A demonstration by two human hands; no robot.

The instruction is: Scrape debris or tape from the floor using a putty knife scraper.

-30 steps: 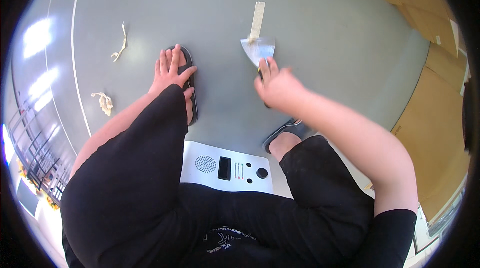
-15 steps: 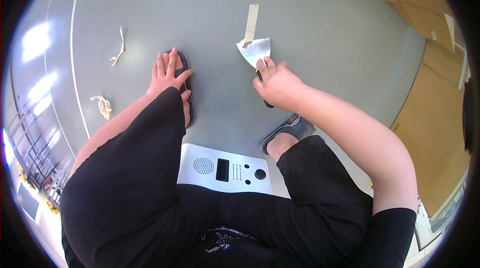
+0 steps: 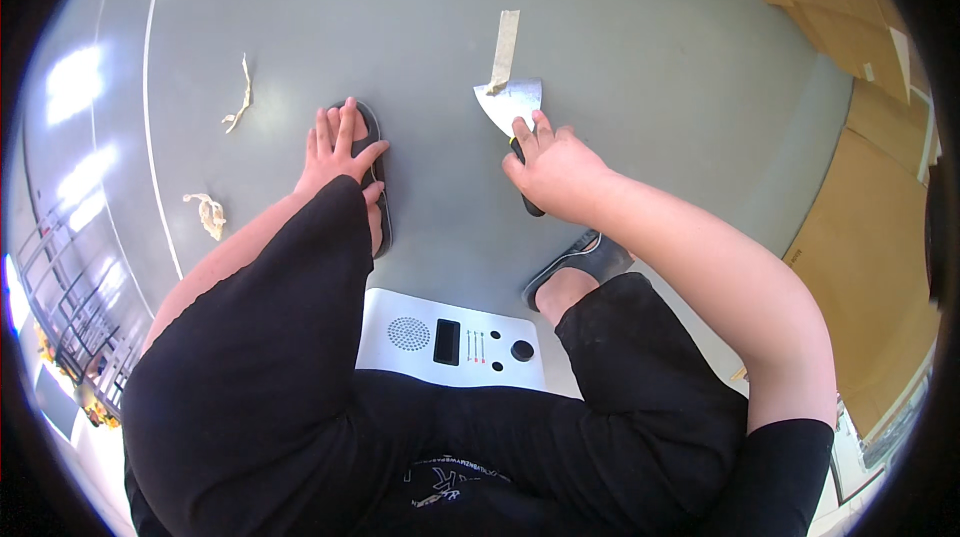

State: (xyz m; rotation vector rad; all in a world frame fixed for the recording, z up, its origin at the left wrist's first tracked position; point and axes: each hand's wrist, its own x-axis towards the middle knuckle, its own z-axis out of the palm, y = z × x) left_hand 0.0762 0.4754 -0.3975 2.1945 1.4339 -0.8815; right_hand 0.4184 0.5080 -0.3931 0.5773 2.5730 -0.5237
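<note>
Head | scraper point(image 3: 514, 109): flared silver blade, black handle | right fingers point(image 3: 531, 137) clamped on handle | left fingers point(image 3: 346, 124) apart

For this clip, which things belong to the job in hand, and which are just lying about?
In the job:
right hand
scraper, held in it
tape strip, at the scraper's edge

Lying about:
thin scrap
crumpled scrap
cardboard, far right

The right hand point(image 3: 558, 169) grips a scraper point(image 3: 512, 109), its blade point(image 3: 522, 97) meeting the curled near end of a tape strip point(image 3: 506, 45) on the grey floor point(image 3: 650, 67). The left hand point(image 3: 335, 155) spreads over a black sandal point(image 3: 377, 171).
</note>
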